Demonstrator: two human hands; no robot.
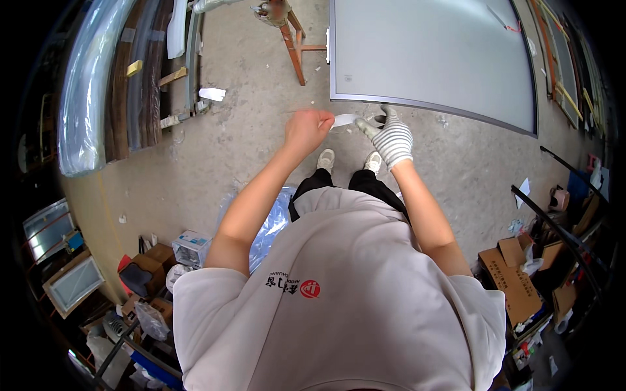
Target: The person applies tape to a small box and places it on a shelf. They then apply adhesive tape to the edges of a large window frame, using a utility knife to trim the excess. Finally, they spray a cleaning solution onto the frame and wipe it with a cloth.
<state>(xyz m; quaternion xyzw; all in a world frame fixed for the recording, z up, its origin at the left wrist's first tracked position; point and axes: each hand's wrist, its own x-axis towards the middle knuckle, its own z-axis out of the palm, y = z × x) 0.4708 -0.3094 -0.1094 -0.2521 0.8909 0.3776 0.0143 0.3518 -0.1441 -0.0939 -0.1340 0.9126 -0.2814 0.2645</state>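
My bare left hand point(308, 133) is closed in a pinch, its fingertips on one end of a thin white strip point(343, 120). The strip stretches across the gap to my right hand point(392, 138), which wears a grey-and-white striped glove. Thumb and fingers of the glove close around the strip's other end; a small dark and pale bit shows between them, too small to name. Just beyond my right hand is the near edge of a large frosted glass panel point(430, 52) in a grey frame. Both hands are apart from the panel.
An orange-brown trestle leg point(293, 55) stands left of the panel. Long plastic-wrapped profiles point(91, 85) lie at the far left. Clear blue plastic film point(270, 228) lies by my left side. Cardboard boxes point(512, 280) are behind on the right, near a dark bar point(548, 218).
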